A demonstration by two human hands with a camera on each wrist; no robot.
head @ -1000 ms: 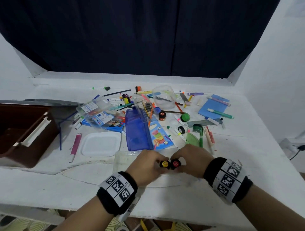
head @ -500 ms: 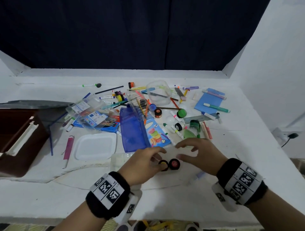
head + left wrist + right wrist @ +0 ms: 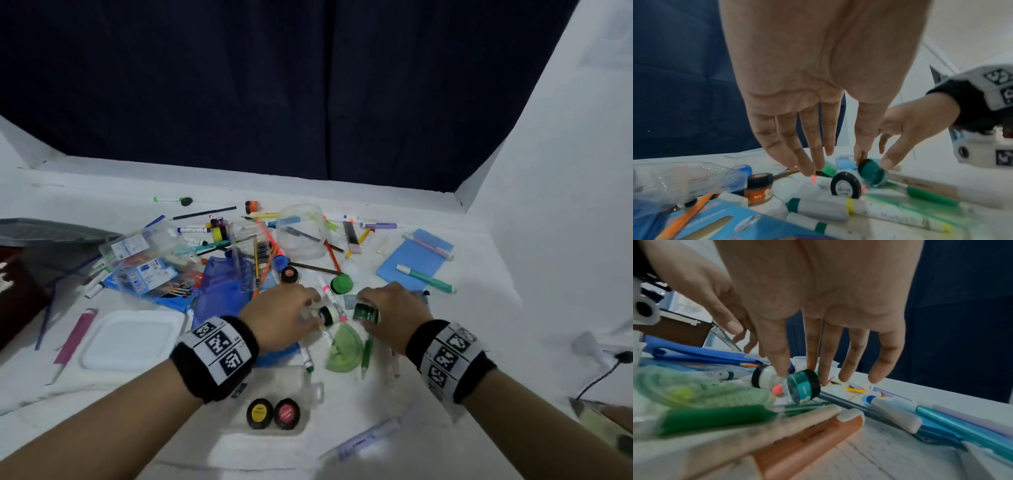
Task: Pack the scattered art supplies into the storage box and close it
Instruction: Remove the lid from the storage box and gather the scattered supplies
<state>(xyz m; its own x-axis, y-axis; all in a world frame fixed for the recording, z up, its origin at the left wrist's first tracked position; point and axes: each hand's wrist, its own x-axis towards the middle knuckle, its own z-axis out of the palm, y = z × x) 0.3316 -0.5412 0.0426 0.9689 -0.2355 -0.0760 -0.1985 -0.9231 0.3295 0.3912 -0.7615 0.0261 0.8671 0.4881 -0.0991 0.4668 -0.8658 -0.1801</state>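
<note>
My right hand pinches a green paint jar, tilted, between thumb and fingers in the middle of the pile. Beside it a white paint jar with a black lid lies on its side. My left hand hovers over that jar with straight fingers, gripping nothing. A yellow jar and a red jar sit in a clear tray near the front edge. The brown storage box stands open at far left.
Markers, pencils, a blue pencil case, a clear tub, a blue notepad and a green protractor crowd the table's middle. A white lid lies at left. A cable runs at the right edge.
Both hands let go of the yellow and red jars in the clear tray and reached forward into the pile. The right hand took hold of the green jar.
</note>
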